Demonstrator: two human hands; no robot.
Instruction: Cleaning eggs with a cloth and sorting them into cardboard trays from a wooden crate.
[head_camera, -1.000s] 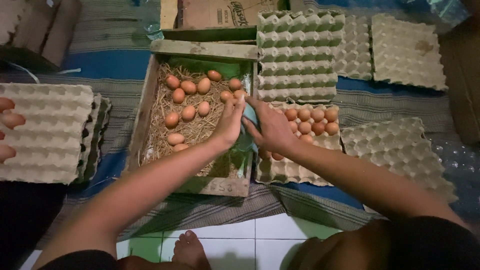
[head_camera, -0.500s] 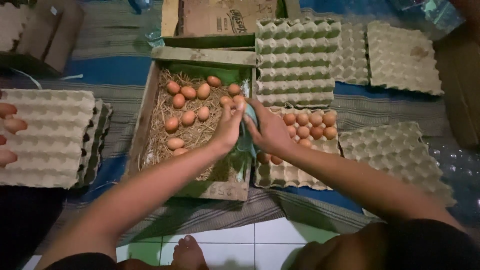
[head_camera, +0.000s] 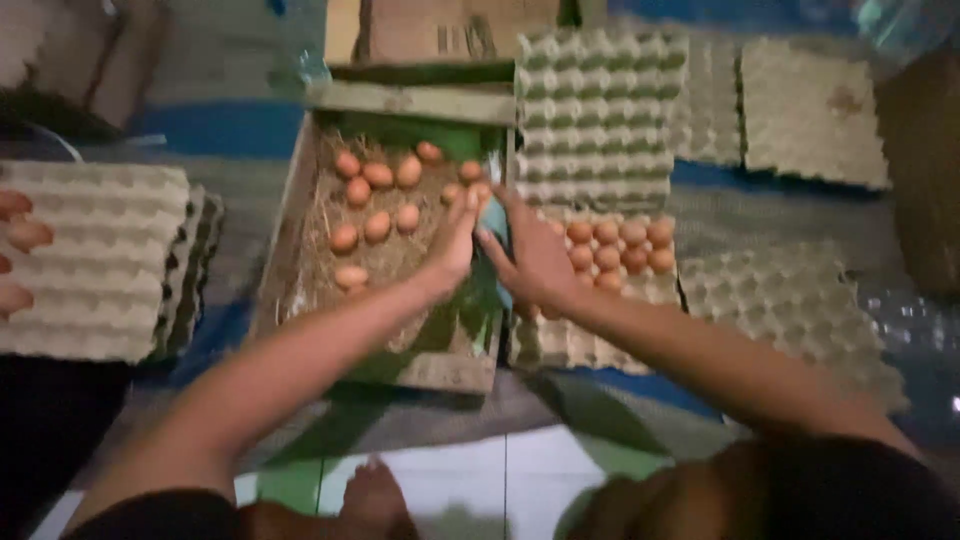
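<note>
We see a floor of pale tiles (head_camera: 560, 470) at the near edge, with a grey striped woven mat (head_camera: 720, 225) and a blue sheet (head_camera: 215, 130) spread over it. On this covering lies a shallow wooden crate lined with straw (head_camera: 290, 225), and just to its right a grey pulp egg tray partly filled with brown eggs (head_camera: 590, 335). Empty grey pulp trays (head_camera: 790, 310) lie further right, a stack of them (head_camera: 100, 260) at the left, and more (head_camera: 810, 110) along the far side.
</note>
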